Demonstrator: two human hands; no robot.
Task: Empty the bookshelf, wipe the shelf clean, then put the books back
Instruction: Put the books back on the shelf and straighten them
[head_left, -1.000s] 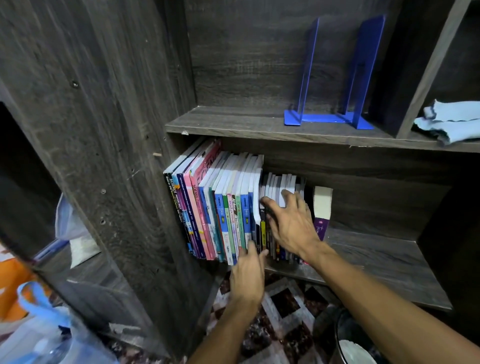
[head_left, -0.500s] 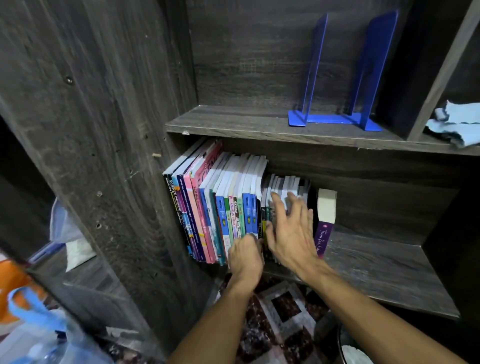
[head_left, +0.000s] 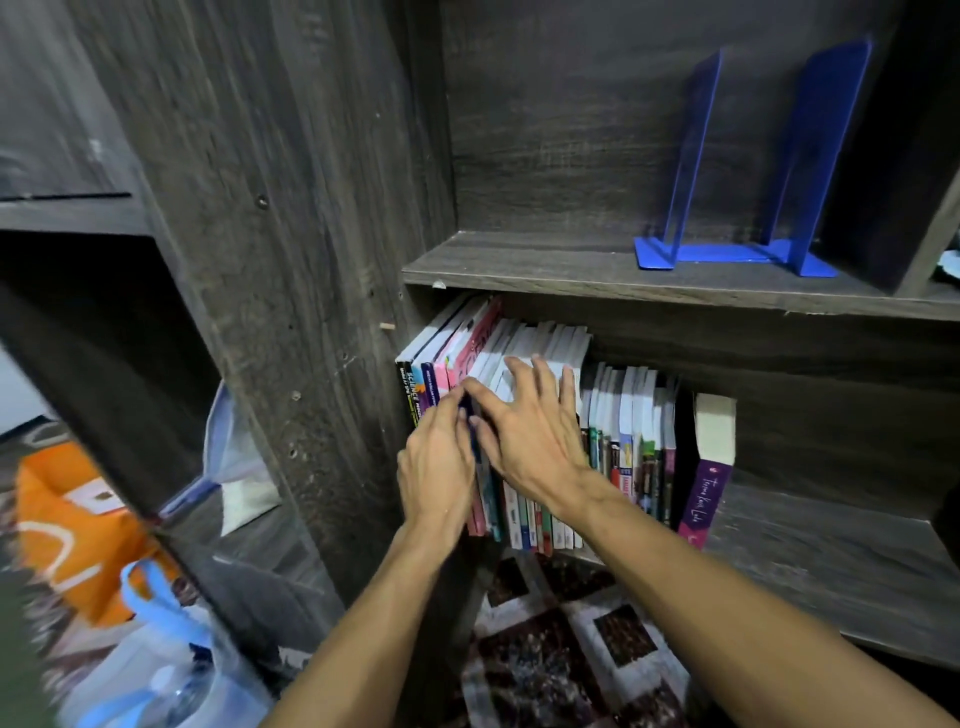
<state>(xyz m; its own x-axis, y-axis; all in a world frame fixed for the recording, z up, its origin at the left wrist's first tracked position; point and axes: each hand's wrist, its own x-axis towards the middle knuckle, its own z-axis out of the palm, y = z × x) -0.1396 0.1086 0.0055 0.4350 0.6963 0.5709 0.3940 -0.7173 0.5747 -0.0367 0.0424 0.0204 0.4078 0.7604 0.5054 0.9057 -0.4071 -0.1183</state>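
A row of upright books fills the left end of the lower shelf (head_left: 831, 551): tall books (head_left: 550, 340) on the left, shorter ones (head_left: 636, 415) to their right, and a purple book (head_left: 706, 493) leaning apart at the end. My right hand (head_left: 530, 441) lies spread over the spines of the tall books. My left hand (head_left: 436, 467) is just left of it, fingers curled onto a dark blue book (head_left: 474, 434) between the two hands. The upper shelf (head_left: 519, 260) holds no books.
Two blue bookends (head_left: 753, 249) stand on the upper shelf, and a pale cloth (head_left: 951, 265) shows at the right edge. An orange bag (head_left: 67, 519) and plastic bags (head_left: 156, 654) sit lower left. A patterned rug (head_left: 571, 654) lies below the shelf.
Both hands have moved left and up, from the shorter books to the tall ones. The view has swung right, so the cloth is almost out of the frame.
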